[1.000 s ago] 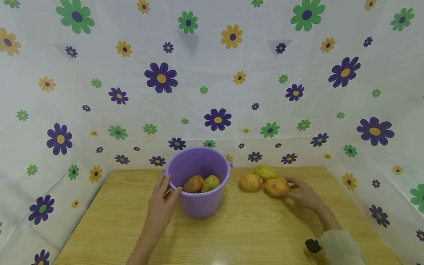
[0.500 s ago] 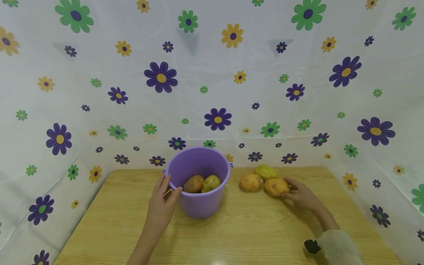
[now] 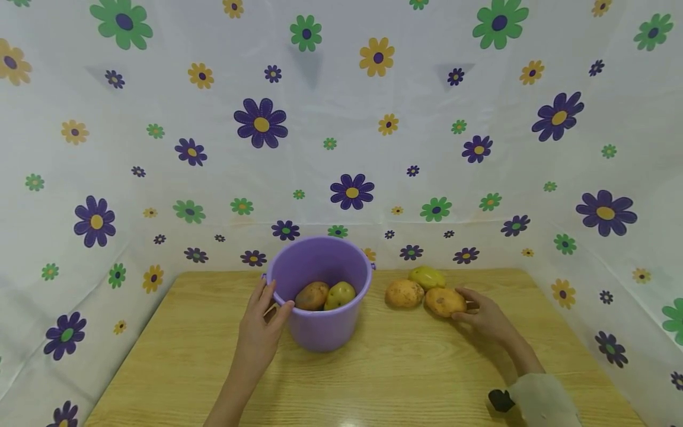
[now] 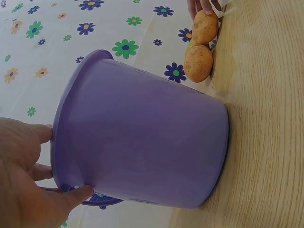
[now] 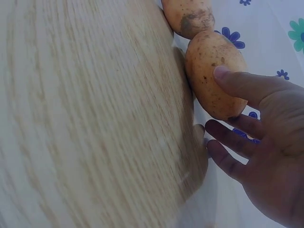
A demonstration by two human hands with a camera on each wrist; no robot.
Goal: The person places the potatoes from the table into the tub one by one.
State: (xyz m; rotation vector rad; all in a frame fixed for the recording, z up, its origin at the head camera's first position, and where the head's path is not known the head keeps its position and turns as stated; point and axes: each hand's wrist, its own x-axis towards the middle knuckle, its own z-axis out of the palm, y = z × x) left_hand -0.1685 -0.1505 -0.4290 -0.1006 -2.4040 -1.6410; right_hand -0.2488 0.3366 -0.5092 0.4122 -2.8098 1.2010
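Note:
My left hand (image 3: 260,329) holds the purple bucket (image 3: 325,329) at its near-left rim, thumb and fingers spread along it. In the left wrist view, a finger lies against the bucket's outer wall. Inside are a brown potato (image 3: 312,296) and a smooth yellow-green oval piece (image 3: 340,295). At the right, my right hand (image 3: 488,317) pinches a tan potato (image 3: 444,302), thumb on one side and index finger on the other; its other fingers hang apart from it. A second potato (image 3: 404,294) lies close beside it, with a yellow-green oval piece (image 3: 427,277) just behind both.
The wooden table (image 3: 373,379) runs back to a white curtain (image 3: 352,154) printed with flowers, which also encloses both sides. A bucket handle (image 4: 102,202) hangs at the far side in the left wrist view. A dark object (image 3: 501,400) sits at the right cuff.
My right hand's thumb and fingers have shifted slightly on the tan potato. The potato has barely moved, and my left hand stays at the bucket rim.

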